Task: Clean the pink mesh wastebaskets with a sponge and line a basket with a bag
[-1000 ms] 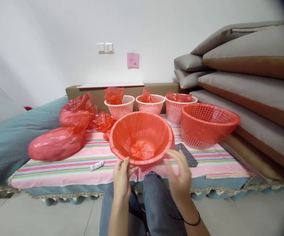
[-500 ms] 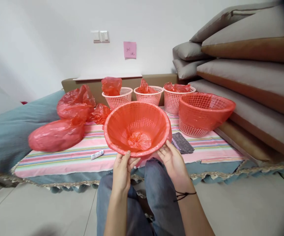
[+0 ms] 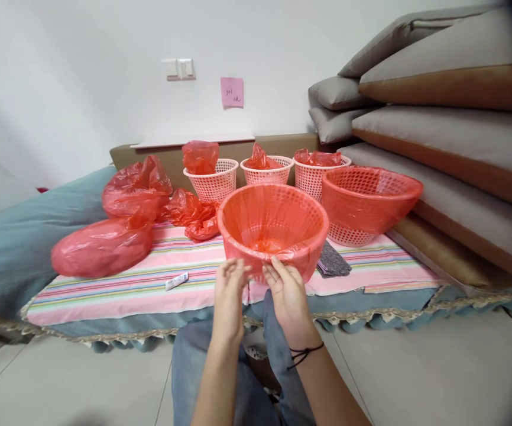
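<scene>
A pink lattice basket lined with a red plastic bag [image 3: 278, 207] stands in front of me, the bag folded out over its rim and down its side. My right hand [image 3: 286, 293] is at the front rim, thumb near the top edge and fingers against the bag, closed on the film. Slightly left and lower, my left hand [image 3: 230, 296] is held close to the bag with loosely bent fingers apart, nothing visible in it. Another bag-covered basket [image 3: 366, 201] stands to the right, its bag stretched out past the rim.
Behind stand a left basket [image 3: 215, 180], a middle basket [image 3: 267, 174] and a right basket [image 3: 311, 177], each with a crumpled red bag. Filled red bags [image 3: 105, 245] lie left. A small white tube [image 3: 177, 281], a grey cloth [image 3: 334, 260] and stacked cushions [image 3: 442, 136] are nearby.
The lined basket has shifted right and tipped from facing me to more upright. My left hand has come off its rim; my right hand has moved left to the front of the rim.
</scene>
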### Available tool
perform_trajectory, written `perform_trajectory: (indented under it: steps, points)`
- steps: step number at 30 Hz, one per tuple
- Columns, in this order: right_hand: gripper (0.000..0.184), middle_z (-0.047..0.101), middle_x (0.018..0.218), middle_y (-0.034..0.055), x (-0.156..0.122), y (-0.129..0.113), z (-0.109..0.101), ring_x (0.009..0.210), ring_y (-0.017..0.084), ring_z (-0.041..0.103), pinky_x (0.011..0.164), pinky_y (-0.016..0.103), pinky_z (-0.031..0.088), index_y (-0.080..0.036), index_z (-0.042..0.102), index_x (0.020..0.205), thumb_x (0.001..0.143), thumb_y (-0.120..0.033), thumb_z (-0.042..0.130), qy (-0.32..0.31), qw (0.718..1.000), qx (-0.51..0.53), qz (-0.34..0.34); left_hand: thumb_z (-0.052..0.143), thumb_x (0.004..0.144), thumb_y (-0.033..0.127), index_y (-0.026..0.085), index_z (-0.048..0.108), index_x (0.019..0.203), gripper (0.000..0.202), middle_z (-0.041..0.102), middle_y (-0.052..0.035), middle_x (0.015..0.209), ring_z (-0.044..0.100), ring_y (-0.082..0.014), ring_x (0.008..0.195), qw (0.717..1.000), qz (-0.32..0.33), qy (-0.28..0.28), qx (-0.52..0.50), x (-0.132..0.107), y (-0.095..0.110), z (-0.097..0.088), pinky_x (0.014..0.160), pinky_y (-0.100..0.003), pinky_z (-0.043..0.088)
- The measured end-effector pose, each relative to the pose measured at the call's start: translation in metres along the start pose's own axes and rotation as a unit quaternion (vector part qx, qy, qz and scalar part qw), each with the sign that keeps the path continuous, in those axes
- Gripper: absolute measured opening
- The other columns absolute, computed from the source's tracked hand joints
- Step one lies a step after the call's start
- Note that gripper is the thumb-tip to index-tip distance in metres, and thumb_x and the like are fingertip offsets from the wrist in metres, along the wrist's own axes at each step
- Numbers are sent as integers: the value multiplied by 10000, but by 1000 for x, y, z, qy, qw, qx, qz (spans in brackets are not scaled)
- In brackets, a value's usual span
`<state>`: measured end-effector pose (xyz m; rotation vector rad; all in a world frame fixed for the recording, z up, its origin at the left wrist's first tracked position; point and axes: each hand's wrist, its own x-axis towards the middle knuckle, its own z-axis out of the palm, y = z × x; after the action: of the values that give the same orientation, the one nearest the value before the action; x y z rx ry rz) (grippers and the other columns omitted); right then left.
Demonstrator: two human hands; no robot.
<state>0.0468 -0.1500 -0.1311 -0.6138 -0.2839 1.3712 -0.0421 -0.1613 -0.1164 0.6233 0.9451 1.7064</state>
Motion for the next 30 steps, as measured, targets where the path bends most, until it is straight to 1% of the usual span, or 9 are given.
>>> perform_trajectory:
  steps: [3, 6, 10, 13, 16, 20, 23, 25, 30]
  points:
    - [246, 670, 745, -12, -2, 0, -4, 676, 106, 623, 629, 224, 506, -187, 645, 713, 611, -305, 835, -31, 998, -47, -7, 797, 651, 407, 156, 614, 760, 329, 647, -8, 743, 618, -122, 691, 998, -29, -56, 31, 1, -17, 13, 639, -234, 476]
    - [312, 710, 884, 20, -5, -13, -19, 751, 119, 633, 633, 221, 487, -190, 686, 841, 602, -334, 828, -28, 992, -125, -13, 809, 610, 390, 157, 592, 679, 325, 595, 29, 641, 565, -91, 604, 999, -12, -34, 33, 16, -21, 21, 533, -188, 411]
    - [344, 694, 791, 7, -11, -41, -33, 653, 105, 600, 598, 225, 466, -184, 659, 853, 625, -391, 811, 47, 974, -185, -120, 821, 565, 378, 163, 610, 713, 335, 618, 27, 719, 602, -106, 681, 1000, -15, -17, 16, 29, -14, 21, 573, -192, 462]
    - [311, 676, 743, -2, -7, -49, -28, 602, 104, 591, 576, 234, 465, -188, 645, 851, 670, -399, 783, 22, 964, -206, -166, 821, 565, 375, 160, 624, 720, 330, 629, 22, 742, 604, -109, 698, 1000, -20, -20, 14, 28, -11, 16, 633, -221, 512]
    - [339, 697, 781, 13, 10, -35, -24, 669, 133, 640, 612, 243, 493, -189, 648, 840, 657, -440, 782, -30, 968, -227, -103, 822, 580, 359, 159, 621, 696, 307, 614, 28, 716, 596, -108, 696, 999, -22, -24, 18, 27, -10, 11, 658, -233, 534]
    - [427, 716, 756, 44, 36, 4, -47, 709, 186, 686, 544, 220, 474, -170, 614, 719, 512, -465, 844, -5, 970, -241, 28, 817, 590, 364, 155, 628, 696, 301, 603, 27, 710, 585, -105, 691, 999, -16, -24, 26, 34, -5, 5, 646, -223, 534]
    - [439, 721, 805, 40, 41, 24, -73, 702, 189, 704, 560, 236, 502, -173, 615, 771, 545, -486, 822, 28, 972, -230, 45, 814, 586, 376, 150, 643, 710, 309, 612, 17, 712, 588, -109, 692, 999, -17, -33, 35, 43, 1, 2, 649, -222, 532]
    - [449, 724, 862, 38, 38, 28, -81, 749, 194, 719, 615, 263, 537, -186, 615, 837, 607, -537, 774, 43, 975, -213, 46, 806, 579, 378, 151, 647, 709, 307, 615, 14, 697, 582, -110, 676, 999, -13, -29, 39, 50, 6, 1, 643, -221, 526]
    - [413, 717, 814, 34, 31, 18, -65, 775, 186, 705, 669, 281, 555, -192, 605, 810, 648, -535, 769, 15, 992, -116, 56, 794, 561, 369, 157, 646, 714, 301, 635, 8, 700, 578, -108, 648, 999, -9, -21, 45, 70, 14, -3, 623, -219, 511]
